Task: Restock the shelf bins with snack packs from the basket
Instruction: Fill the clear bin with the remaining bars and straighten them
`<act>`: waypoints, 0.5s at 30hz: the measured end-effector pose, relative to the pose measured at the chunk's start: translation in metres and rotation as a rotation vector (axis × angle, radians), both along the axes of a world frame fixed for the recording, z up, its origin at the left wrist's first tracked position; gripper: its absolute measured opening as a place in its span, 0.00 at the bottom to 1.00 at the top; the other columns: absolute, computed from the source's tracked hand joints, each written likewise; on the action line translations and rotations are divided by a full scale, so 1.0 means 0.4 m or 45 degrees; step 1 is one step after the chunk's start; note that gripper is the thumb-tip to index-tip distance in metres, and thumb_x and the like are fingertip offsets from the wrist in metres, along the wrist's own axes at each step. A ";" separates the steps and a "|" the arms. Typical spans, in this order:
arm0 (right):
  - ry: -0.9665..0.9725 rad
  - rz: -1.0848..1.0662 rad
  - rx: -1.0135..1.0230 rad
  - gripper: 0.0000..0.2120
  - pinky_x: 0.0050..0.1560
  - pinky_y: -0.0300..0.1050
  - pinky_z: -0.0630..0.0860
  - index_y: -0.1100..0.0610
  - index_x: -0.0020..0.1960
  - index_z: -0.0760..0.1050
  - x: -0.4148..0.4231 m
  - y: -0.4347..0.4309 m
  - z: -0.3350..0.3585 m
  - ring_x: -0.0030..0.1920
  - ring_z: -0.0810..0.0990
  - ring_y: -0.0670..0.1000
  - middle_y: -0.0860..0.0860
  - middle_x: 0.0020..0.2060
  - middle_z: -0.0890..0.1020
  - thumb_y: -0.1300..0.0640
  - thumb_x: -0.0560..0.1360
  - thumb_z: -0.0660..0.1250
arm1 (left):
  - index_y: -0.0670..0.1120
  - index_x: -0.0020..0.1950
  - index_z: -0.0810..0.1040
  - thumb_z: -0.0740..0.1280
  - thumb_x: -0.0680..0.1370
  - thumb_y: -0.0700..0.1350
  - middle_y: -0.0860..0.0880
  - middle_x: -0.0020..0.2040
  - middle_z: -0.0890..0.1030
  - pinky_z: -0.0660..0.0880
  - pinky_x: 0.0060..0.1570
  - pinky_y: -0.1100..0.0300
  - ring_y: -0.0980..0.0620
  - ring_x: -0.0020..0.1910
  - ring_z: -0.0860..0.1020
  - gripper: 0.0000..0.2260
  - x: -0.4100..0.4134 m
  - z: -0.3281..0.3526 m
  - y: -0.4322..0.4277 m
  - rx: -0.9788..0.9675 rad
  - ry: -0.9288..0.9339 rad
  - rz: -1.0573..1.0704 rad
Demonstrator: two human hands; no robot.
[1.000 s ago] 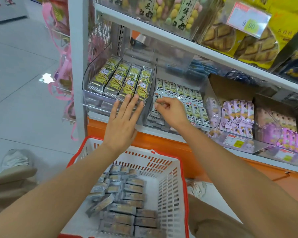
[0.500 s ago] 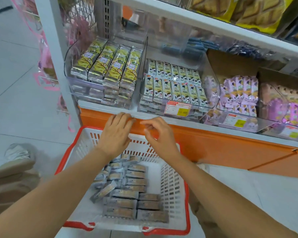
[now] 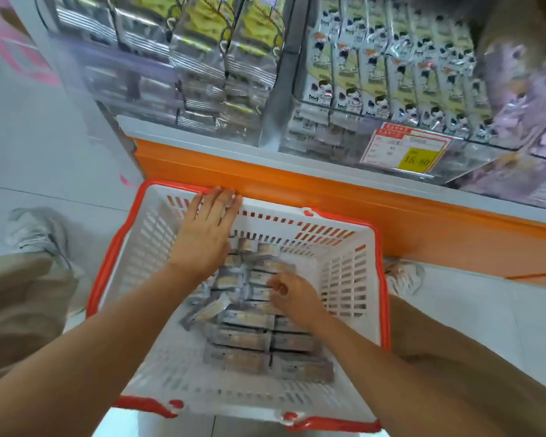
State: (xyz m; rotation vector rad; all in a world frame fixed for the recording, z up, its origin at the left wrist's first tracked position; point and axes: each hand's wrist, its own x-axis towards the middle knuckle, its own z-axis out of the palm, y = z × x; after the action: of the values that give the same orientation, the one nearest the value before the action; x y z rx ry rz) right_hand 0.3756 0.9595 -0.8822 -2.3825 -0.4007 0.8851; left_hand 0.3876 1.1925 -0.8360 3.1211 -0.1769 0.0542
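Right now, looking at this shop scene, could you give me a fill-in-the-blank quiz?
The right hand is down among the snack packs inside the ___.
Held flat by the far rim is the ___.
The yellow price tag reads ___.
Missing: basket; left hand; 15.80.

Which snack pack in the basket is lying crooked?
The pack at the pile's left edge in the basket: it lies slanted, while the others mostly sit in straight rows.
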 end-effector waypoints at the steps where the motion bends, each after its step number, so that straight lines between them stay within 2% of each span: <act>1: 0.058 0.011 -0.025 0.14 0.51 0.37 0.69 0.57 0.62 0.76 -0.010 0.002 -0.019 0.50 0.74 0.48 0.50 0.52 0.77 0.57 0.76 0.69 | 0.40 0.75 0.65 0.74 0.69 0.42 0.39 0.73 0.68 0.60 0.72 0.39 0.38 0.73 0.64 0.36 0.000 -0.010 0.000 -0.028 -0.034 -0.005; 5: 0.246 0.106 -0.209 0.16 0.60 0.44 0.72 0.54 0.64 0.74 -0.044 0.005 -0.077 0.59 0.76 0.53 0.52 0.59 0.77 0.54 0.77 0.67 | 0.39 0.75 0.65 0.72 0.68 0.37 0.38 0.72 0.68 0.59 0.72 0.38 0.37 0.73 0.63 0.35 0.000 -0.039 -0.010 -0.131 -0.149 0.015; 6: 0.277 0.157 -0.238 0.15 0.60 0.46 0.73 0.55 0.63 0.75 -0.052 0.010 -0.090 0.58 0.76 0.53 0.52 0.58 0.77 0.54 0.77 0.67 | 0.39 0.75 0.65 0.72 0.68 0.37 0.37 0.72 0.68 0.60 0.72 0.38 0.37 0.73 0.63 0.36 0.000 -0.045 -0.010 -0.139 -0.149 0.024; 8: 0.262 0.236 -0.281 0.04 0.52 0.48 0.77 0.52 0.50 0.75 -0.062 0.014 -0.106 0.48 0.77 0.54 0.53 0.46 0.77 0.55 0.76 0.67 | 0.40 0.75 0.65 0.72 0.68 0.37 0.37 0.73 0.68 0.60 0.72 0.37 0.37 0.73 0.62 0.36 0.000 -0.048 -0.013 -0.150 -0.150 0.024; 10: 0.242 0.226 -0.309 0.07 0.40 0.42 0.72 0.50 0.40 0.70 -0.064 0.017 -0.120 0.43 0.75 0.52 0.49 0.37 0.74 0.56 0.75 0.68 | 0.40 0.75 0.64 0.71 0.69 0.37 0.38 0.73 0.67 0.59 0.72 0.37 0.38 0.74 0.61 0.36 0.003 -0.051 -0.011 -0.152 -0.149 0.021; 11: 0.250 0.199 -0.302 0.08 0.38 0.40 0.69 0.50 0.39 0.72 -0.062 0.017 -0.124 0.42 0.75 0.51 0.48 0.36 0.74 0.56 0.74 0.69 | 0.41 0.75 0.64 0.72 0.69 0.38 0.38 0.73 0.67 0.59 0.73 0.38 0.38 0.74 0.61 0.35 0.004 -0.053 -0.010 -0.148 -0.156 0.019; 13: 0.256 0.168 -0.289 0.04 0.41 0.39 0.71 0.52 0.45 0.79 -0.060 0.009 -0.132 0.45 0.78 0.51 0.49 0.42 0.79 0.54 0.72 0.72 | 0.41 0.76 0.64 0.72 0.70 0.38 0.38 0.73 0.67 0.58 0.73 0.38 0.39 0.74 0.60 0.35 0.005 -0.055 -0.009 -0.146 -0.154 0.018; 15: 0.261 0.139 -0.276 0.13 0.47 0.42 0.75 0.55 0.54 0.80 -0.058 0.002 -0.132 0.49 0.79 0.51 0.51 0.50 0.80 0.52 0.72 0.72 | 0.41 0.76 0.63 0.72 0.70 0.38 0.38 0.74 0.67 0.58 0.73 0.38 0.39 0.74 0.60 0.35 0.006 -0.053 -0.012 -0.142 -0.143 0.028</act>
State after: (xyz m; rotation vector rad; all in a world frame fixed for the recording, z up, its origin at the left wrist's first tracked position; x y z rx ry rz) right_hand 0.3523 0.9603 -0.9352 -2.4495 -0.3728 1.2670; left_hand 0.3900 1.1877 -0.8571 3.0101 -0.1362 0.2320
